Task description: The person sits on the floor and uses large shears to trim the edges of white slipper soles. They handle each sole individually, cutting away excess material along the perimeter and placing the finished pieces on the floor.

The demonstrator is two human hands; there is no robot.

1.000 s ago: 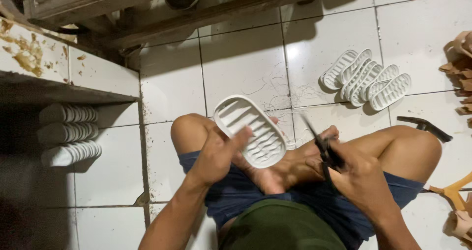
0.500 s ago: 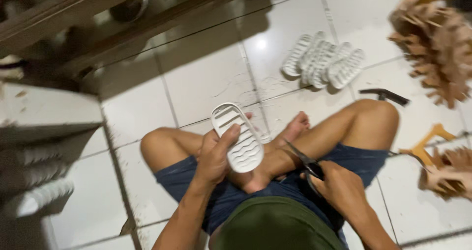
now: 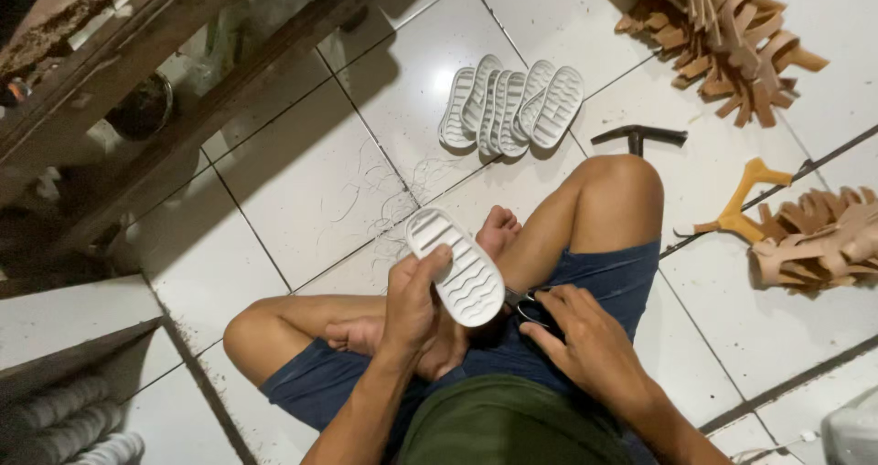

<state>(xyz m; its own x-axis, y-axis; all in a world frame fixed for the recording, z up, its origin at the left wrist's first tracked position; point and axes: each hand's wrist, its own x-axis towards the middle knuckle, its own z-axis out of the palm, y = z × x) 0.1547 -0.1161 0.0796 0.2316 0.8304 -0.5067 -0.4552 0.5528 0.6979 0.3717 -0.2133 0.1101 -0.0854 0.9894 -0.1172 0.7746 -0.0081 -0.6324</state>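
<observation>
I sit cross-legged on a white tiled floor. My left hand (image 3: 413, 302) grips a white sandal sole (image 3: 459, 268) by its edge, its ribbed tread facing up, above my lap. My right hand (image 3: 585, 342) is closed around a dark scissors-like tool (image 3: 526, 305), whose tip lies just beside the sole's lower end. Most of the tool is hidden under my fingers.
A fanned row of several white soles (image 3: 512, 104) lies ahead on the floor. A hammer (image 3: 638, 137) rests by my right knee. Tan strap pieces are piled at the top right (image 3: 718, 26) and right (image 3: 823, 236). A dark wooden bench (image 3: 183, 81) stands left.
The view has swung right and down. My left hand has brought the sole lower toward my lap, and my right hand with the tool has drawn closer to it.
</observation>
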